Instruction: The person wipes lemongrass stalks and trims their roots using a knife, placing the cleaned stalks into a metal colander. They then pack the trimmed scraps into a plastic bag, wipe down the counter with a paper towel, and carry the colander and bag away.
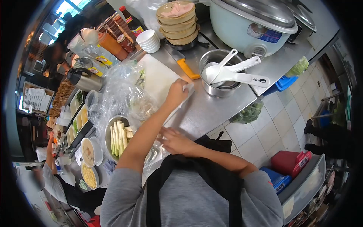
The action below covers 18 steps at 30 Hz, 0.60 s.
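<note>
Grey shirt fabric (200, 200) with black apron straps (153, 200) lies nearest; beyond, the left hand's (177, 92) grip is closed on a white cloth-like sheet (189, 92) at the edge of a smooth white board (155, 75), presumably bunched for firm hold; the blurred right hand (176, 143) is beside crinkled clear plastic (153, 156), its grip impossible to tell; 1 orange-handled knife (188, 69) lies aside on the shiny steel bench (215, 119).

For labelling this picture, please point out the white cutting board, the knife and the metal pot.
White cutting board (158, 77): head view, bare top surface.
Knife (185, 67): head view, on the yellow handle.
Metal pot (212, 90): head view, outer wall.
</note>
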Each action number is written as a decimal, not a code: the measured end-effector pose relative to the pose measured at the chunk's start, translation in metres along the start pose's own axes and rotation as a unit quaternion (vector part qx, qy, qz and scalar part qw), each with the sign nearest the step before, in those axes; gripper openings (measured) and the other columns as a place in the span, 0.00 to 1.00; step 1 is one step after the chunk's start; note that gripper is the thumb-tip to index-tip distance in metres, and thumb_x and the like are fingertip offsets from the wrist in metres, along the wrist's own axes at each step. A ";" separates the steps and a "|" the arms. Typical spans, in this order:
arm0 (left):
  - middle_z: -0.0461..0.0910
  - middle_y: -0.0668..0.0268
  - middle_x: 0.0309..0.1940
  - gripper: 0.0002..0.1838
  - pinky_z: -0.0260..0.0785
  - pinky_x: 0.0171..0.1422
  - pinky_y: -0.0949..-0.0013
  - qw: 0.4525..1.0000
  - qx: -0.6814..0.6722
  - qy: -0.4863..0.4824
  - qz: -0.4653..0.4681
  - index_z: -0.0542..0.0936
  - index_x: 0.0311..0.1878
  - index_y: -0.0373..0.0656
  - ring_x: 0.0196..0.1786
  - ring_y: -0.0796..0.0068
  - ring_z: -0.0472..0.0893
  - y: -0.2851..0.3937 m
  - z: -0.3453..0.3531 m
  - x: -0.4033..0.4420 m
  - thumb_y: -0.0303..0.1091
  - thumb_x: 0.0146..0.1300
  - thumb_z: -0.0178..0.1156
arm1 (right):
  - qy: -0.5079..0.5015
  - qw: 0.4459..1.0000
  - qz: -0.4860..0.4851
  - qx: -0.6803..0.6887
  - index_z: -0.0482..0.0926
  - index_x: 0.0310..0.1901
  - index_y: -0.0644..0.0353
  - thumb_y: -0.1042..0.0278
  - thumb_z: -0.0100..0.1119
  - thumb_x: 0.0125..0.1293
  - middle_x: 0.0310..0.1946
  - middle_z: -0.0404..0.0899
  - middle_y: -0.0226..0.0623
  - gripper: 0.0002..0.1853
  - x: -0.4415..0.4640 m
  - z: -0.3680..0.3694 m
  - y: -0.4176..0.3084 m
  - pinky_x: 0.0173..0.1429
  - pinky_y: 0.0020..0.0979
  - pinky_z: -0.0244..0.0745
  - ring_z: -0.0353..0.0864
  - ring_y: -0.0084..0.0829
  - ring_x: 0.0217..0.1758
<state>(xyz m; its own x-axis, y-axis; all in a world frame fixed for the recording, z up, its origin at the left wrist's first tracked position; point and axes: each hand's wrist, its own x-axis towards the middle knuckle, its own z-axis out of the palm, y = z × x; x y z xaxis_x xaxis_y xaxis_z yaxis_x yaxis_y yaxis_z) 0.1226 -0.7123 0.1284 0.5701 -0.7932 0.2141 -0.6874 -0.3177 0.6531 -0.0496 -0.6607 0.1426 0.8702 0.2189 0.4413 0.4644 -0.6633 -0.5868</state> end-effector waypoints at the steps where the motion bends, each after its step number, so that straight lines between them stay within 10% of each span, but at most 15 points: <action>1: 0.77 0.49 0.37 0.12 0.70 0.47 0.59 0.999 0.027 0.001 0.028 0.79 0.37 0.34 0.40 0.51 0.78 -0.002 0.003 0.012 0.23 0.47 0.55 | 0.028 0.998 0.037 0.037 0.73 0.50 0.63 0.69 0.55 0.56 0.55 0.66 0.50 0.19 -0.007 -0.010 0.003 0.62 0.42 0.61 0.63 0.47 0.61; 9: 0.79 0.51 0.32 0.10 0.71 0.42 0.58 0.986 0.103 0.130 0.007 0.81 0.33 0.36 0.36 0.51 0.78 -0.013 0.034 0.043 0.20 0.46 0.54 | 0.147 0.970 0.187 0.060 0.77 0.46 0.61 0.76 0.56 0.55 0.51 0.70 0.43 0.14 -0.046 -0.058 0.009 0.55 0.38 0.67 0.69 0.44 0.54; 17: 0.78 0.54 0.28 0.08 0.71 0.37 0.59 0.967 0.057 -0.078 0.234 0.78 0.32 0.34 0.33 0.54 0.78 0.051 0.055 -0.044 0.23 0.46 0.57 | 0.175 0.949 0.248 0.081 0.79 0.42 0.61 0.74 0.57 0.57 0.37 0.78 0.40 0.10 -0.084 -0.080 -0.009 0.47 0.34 0.71 0.77 0.39 0.41; 18: 0.78 0.55 0.28 0.07 0.71 0.39 0.59 0.946 -0.105 -0.260 0.163 0.78 0.33 0.35 0.34 0.54 0.78 0.067 0.044 -0.053 0.22 0.48 0.56 | 0.173 0.950 0.249 0.079 0.79 0.42 0.61 0.74 0.57 0.57 0.37 0.78 0.40 0.10 -0.090 -0.089 -0.013 0.47 0.34 0.71 0.77 0.39 0.41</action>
<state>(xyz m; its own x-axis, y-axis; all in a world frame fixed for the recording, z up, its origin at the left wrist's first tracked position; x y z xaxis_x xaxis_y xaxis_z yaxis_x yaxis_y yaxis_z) 0.0263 -0.7142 0.1293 0.0077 -0.9969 0.0784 -0.6533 0.0543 0.7551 -0.1482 -0.7351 0.1711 0.8949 -0.3609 0.2626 0.0517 -0.5007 -0.8641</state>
